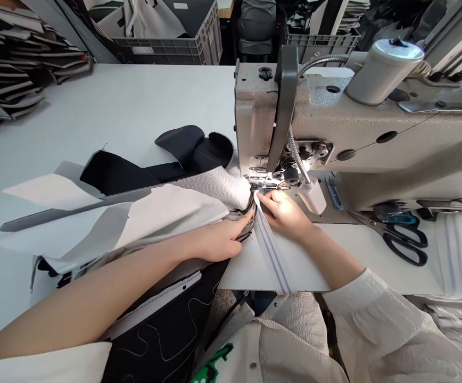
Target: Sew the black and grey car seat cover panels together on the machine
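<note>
A pale layered fabric piece [207,186] with dark edging lies at the sewing machine's needle area [255,186]. My left hand [225,236] rests on its dark edge, index finger stretched forward and thumb apart. Just right of the needle area, my right hand [289,213] pinches a white striped tape [271,252] near its upper end. The tape runs down from the fabric edge and hangs over the table's front. Beneath my left forearm lies black cloth [161,335] with thin white curved lines. The fingertips of both hands are close together, and the stitching point is partly hidden.
Black-handled scissors [401,236] and blue thread snips [333,192] lie right of my right hand. A thread cone [385,72] stands on the machine. A folded white striped roll [454,255] is at the right edge. Stacked dark pieces [19,58] and grey crates [167,48] are behind.
</note>
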The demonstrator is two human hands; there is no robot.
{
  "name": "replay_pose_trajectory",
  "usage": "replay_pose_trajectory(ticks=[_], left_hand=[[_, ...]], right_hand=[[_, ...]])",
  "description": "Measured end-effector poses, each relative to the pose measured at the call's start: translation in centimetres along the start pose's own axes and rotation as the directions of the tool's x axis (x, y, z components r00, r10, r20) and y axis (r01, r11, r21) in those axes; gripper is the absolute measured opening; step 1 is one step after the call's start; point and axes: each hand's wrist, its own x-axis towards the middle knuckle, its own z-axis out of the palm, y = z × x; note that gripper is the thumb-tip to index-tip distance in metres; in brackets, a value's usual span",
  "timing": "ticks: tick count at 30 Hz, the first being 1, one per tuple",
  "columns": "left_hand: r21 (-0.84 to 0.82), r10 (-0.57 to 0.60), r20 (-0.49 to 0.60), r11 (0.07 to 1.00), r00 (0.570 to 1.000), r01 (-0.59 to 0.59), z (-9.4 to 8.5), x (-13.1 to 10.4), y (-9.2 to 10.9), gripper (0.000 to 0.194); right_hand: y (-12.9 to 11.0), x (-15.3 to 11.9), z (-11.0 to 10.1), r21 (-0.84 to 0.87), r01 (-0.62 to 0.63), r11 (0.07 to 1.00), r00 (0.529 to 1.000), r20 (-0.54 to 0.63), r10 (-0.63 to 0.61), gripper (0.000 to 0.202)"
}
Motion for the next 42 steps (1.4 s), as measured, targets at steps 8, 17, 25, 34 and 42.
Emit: replay_pose_trajectory(ticks=[8,17,25,34,42], left_hand=[[-0.052,-0.003,-0.028,0.999,1.000,0.002,-0.3,0.2,-0.3,0.084],[0.039,-0.087,-0.129,0.995,0.988,0.093,-1.0,3.0,0.4,0.085],[0.044,-0.093,-0.238,0.993,0.967,0.107,0.4,2.2,0.9,0.074],[-0.198,0.094,-0.317,0.967,0.944,-0.163,0.6,2.5,-1.8,0.071],[-0.257,0.202,-0.351,0.918,0.914,-0.301,0.9,3.5,-2.3,0.068]], right_hand=[[-1.1,0.7,0.8,-0.004,-0.028,1.000,1.000,0.011,0.028,0.039],[-0.2,1.1,1.4,-0.065,-0.052,0.996,0.995,-0.091,0.046,0.036],[-0.8,0.9,0.8,-0.276,-0.232,0.933,0.972,-0.112,0.208,0.033],[0.4,0.4,0.9,-0.226,-0.141,0.964,0.983,-0.150,0.108,0.030],[-2.0,0.8,1.5,-0.239,-0.128,0.963,0.988,-0.116,0.103,0.021]])
